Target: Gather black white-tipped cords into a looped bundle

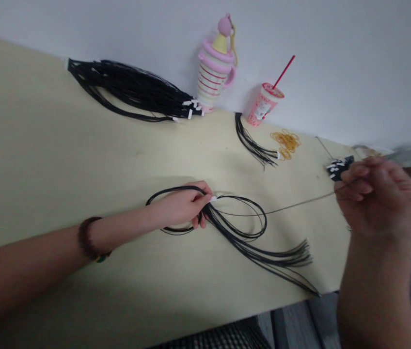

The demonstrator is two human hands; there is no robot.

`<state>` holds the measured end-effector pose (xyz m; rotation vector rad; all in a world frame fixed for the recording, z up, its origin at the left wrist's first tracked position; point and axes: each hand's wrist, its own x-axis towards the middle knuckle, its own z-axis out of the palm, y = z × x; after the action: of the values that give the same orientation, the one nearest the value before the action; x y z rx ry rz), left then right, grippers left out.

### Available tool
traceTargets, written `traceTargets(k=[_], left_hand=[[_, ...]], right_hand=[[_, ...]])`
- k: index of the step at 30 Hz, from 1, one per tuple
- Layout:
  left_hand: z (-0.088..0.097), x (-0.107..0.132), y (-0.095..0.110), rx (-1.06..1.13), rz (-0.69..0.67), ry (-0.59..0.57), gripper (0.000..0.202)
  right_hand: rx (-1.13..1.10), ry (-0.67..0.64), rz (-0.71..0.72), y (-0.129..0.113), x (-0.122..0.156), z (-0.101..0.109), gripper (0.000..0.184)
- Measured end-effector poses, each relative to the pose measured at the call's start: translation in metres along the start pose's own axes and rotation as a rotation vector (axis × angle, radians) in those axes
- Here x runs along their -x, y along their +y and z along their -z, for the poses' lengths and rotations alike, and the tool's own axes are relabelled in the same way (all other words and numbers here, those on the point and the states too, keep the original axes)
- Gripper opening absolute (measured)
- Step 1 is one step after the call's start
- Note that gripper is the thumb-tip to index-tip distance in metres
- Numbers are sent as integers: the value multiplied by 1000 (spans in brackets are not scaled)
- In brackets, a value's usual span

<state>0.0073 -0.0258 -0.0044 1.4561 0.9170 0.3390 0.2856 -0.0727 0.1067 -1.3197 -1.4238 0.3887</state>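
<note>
My left hand point(191, 206) is closed around a bundle of thin black cables point(242, 238) just above the table. Part of the bundle loops on both sides of the hand, and its loose ends fan out toward the front right. At my fingertips a small white connector point(213, 198) sticks out. Up at the right, my right hand point(376, 196) is closed in a pinch, slightly blurred. A single thin black cable point(300, 201) runs stretched from the bundle to its fingers.
A large bundle of black cables point(129, 89) with white connectors lies at the back left. Beside it stand a pink-lidded tumbler point(211, 80) and a pink cup with a straw point(263, 106). A smaller cable bunch point(251, 140), yellow rubber bands point(287, 141) and more connectors point(338, 168) lie rightward.
</note>
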Motion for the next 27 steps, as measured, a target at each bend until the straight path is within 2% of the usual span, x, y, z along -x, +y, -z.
traceTargets(k=[1,3,4,7,10,12,14,18,21,24,27], left_hand=[[0,0,0,3,-1,-3,21],[0,0,0,13,-6,-4,21],[0,0,0,17,-4,-5,21],[1,1,2,5,10,-4,21],[0,2,6,-9,20,4,19],[-1,2,9,-5,29,11,17],[-1,3,11,2,39,10,14],[-1,2,10,4,33,-1,15],[0,2,7,-2,40,-6,16],[0,1,5,12,44,-9,17],[0,0,3,19,45,-15,18]], right_hand=[[-31,34,5,-1,-2,-10,20],[-89,51,21,-1,-4,-32,37],[-101,23,24,-1,-5,-43,35],[-221,-201,-143,2,-5,-70,16],[-387,-434,-332,8,-3,-92,24],[-392,-495,-352,14,3,-104,26],[-300,-501,-295,20,11,-115,23],[-90,-519,-72,29,26,-126,15],[19,-548,-22,35,34,-127,15],[132,-493,2,40,40,-128,15],[188,-433,107,44,46,-129,14]])
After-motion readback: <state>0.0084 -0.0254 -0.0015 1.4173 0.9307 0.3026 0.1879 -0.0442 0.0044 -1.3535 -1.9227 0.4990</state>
